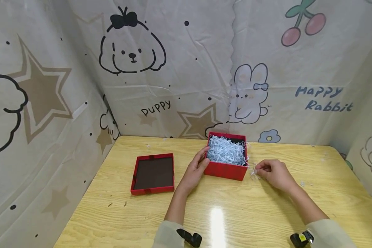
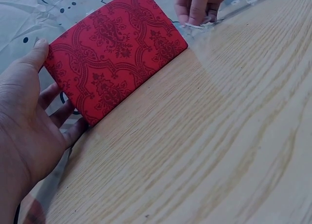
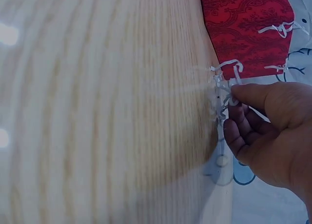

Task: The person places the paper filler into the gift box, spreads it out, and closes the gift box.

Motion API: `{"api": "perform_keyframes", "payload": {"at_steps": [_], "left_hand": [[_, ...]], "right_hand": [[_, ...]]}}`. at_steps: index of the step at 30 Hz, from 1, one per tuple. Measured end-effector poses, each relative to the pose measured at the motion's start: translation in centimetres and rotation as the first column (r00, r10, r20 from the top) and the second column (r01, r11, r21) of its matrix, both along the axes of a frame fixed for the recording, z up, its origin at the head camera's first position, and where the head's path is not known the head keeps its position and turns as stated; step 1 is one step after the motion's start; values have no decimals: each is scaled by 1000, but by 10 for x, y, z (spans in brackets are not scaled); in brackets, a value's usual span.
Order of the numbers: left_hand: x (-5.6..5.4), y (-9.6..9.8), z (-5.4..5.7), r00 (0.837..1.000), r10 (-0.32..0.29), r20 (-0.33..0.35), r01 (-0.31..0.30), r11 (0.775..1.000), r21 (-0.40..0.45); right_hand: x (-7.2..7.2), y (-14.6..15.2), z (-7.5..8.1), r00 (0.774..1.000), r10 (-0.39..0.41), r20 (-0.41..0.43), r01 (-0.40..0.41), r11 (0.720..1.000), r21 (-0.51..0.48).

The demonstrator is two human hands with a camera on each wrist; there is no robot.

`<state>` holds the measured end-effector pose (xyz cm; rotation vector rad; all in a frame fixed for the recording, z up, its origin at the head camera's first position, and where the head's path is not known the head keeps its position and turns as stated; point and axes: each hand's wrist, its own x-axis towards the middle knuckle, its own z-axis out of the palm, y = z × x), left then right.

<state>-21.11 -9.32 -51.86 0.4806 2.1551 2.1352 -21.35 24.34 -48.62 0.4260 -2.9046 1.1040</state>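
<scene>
A red patterned box (image 1: 225,171) stands at the back of the table, filled with pale blue-white shredded paper (image 1: 225,151). My left hand (image 1: 194,169) rests against its left side, thumb near the front corner. In the left wrist view the left hand (image 2: 31,116) has its fingers spread along that side, the tips partly hidden by the box (image 2: 117,58). Right of the box, my right hand (image 1: 276,174) pinches loose paper shreds (image 1: 254,171) between thumb and fingers, close to the tabletop. Strands of paper (image 3: 282,30) hang over the box's outer wall in the right wrist view.
A red lid (image 1: 152,192) with a dark inside lies upturned on the table to the left. Small paper scraps (image 1: 302,183) are scattered at the right, and dark bits (image 1: 125,204) lie in front of the lid. A printed cloth (image 1: 179,69) hangs behind the table.
</scene>
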Motion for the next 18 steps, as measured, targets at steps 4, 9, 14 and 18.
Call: {"api": "perform_keyframes", "payload": {"at_steps": [4, 9, 14, 18], "left_hand": [[0, 0, 0, 1000, -6, -2, 6, 1000, 2], [0, 0, 3, 1000, 1, -5, -1, 1000, 1], [0, 0, 3, 1000, 10, -1, -10, 1000, 3], [1, 1, 3, 1000, 3, 5, -3, 1000, 2]], "right_hand": [[0, 3, 9, 999, -35, 27, 37, 996, -82], [-7, -1, 34, 999, -42, 29, 46, 986, -157], [-13, -17, 67, 1000, -18, 12, 20, 984, -179], [-16, -36, 93, 1000, -2, -1, 2, 983, -183]]}}
